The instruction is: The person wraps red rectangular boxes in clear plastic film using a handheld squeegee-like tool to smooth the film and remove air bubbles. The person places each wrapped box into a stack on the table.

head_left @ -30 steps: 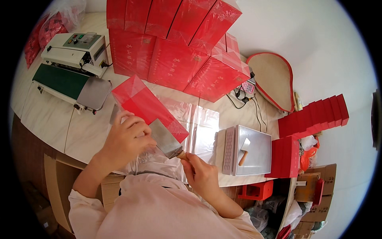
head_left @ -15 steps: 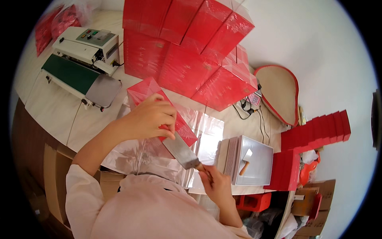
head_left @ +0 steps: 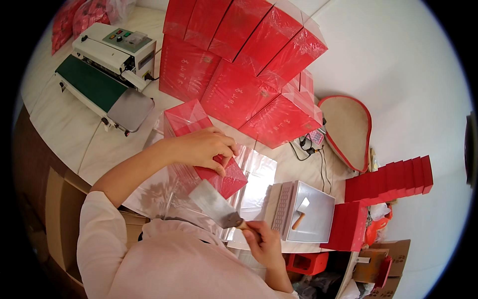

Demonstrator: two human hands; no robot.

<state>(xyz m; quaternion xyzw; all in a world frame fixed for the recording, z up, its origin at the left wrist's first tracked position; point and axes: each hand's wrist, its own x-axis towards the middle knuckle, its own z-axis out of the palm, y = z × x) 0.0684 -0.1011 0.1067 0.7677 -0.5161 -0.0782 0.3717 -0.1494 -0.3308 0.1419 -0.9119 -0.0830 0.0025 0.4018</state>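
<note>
A red box (head_left: 231, 182) in clear plastic film lies slantwise on the table in front of me. My left hand (head_left: 211, 149) rests over its middle, with the fingers bent and pressed together against the wrapped surface; what lies under the fingertips is partly hidden. In my right hand (head_left: 265, 242) is the wooden handle of a scraper (head_left: 213, 203) with a broad metal blade. The blade is beside the box's near side, over loose clear film (head_left: 174, 197) spread on the table.
Wrapped red boxes (head_left: 239, 94) stand stacked behind. A sealing machine (head_left: 107, 74) with a green belt sits at left. At right are a grey tray (head_left: 318, 214) holding a second scraper (head_left: 299, 214), red boxes (head_left: 343, 224), and cables (head_left: 323, 164). Below left is an open carton (head_left: 62, 219).
The scraper blade has come away from the box's near edge and swung toward me and left. My left hand has slid a little right along the box. The whole view has shifted slightly.
</note>
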